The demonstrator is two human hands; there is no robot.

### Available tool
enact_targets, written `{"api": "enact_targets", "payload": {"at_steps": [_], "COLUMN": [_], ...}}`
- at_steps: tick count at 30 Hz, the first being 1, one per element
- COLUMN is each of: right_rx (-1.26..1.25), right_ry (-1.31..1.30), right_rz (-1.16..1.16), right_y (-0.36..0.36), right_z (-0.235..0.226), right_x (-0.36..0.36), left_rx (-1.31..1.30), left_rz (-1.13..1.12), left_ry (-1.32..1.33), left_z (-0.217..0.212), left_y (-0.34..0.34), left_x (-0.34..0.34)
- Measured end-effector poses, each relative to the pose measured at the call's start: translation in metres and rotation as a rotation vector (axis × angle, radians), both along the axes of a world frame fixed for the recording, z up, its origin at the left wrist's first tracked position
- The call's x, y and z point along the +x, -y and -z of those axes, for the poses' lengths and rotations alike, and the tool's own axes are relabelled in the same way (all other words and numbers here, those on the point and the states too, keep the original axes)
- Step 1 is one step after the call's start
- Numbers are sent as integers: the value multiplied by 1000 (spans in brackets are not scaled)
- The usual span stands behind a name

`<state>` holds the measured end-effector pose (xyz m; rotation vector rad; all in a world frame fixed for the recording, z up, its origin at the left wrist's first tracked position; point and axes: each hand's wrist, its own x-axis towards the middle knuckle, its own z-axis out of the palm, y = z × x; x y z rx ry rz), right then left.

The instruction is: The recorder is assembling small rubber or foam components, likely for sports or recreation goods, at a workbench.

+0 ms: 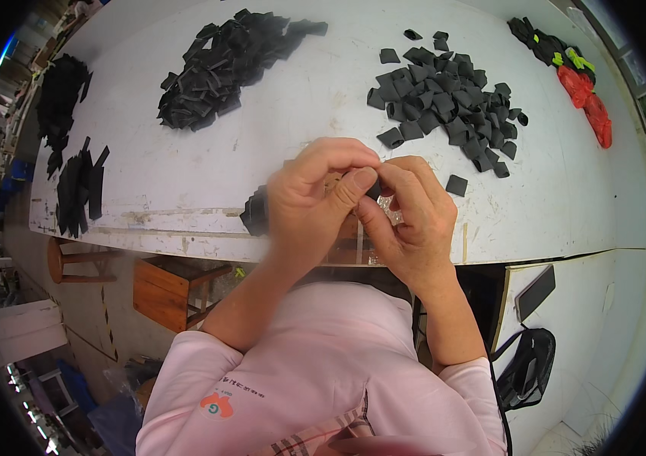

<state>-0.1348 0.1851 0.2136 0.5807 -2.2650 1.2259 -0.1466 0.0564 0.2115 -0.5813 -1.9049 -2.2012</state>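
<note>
The left hand (319,190) is half curled, its thumb and fingertips pinching a small dark piece (374,187) over the near edge of the white table (129,163). The right hand (418,213) has its thumb and forefinger drawn together on the same piece from three o'clock, the other fingers loosely bent; most of the piece is hidden by the fingers.

From the hands, a loose square (457,185) lies at three o'clock, just beside the right hand. At nine, a dark bundle (255,211) is partly covered by the left wrist. Between one and two spreads a heap of short tubes (452,102); between ten and eleven, a pile of strips (220,72). Farther off are a red bag (589,106) at two and longer strips (78,190) at nine.
</note>
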Motion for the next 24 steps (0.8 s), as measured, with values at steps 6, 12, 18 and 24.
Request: {"api": "enact_targets", "payload": {"at_steps": [6, 12, 18, 24], "right_rx": [-51, -54, -64, 14], "right_ry": [-1, 46, 12, -57], "right_rz": [-15, 0, -3, 45], "right_y": [7, 6, 10, 8], "right_z": [0, 0, -7, -10], "right_x": [-2, -1, -2, -5], "left_rx": [192, -35, 426, 661], "left_rz": [-55, 4, -44, -60], "left_ry": [-11, -87, 152, 305], "left_z": [3, 4, 8, 8], "left_y": [1, 1, -1, 2], "left_x": [0, -3, 2, 1]}}
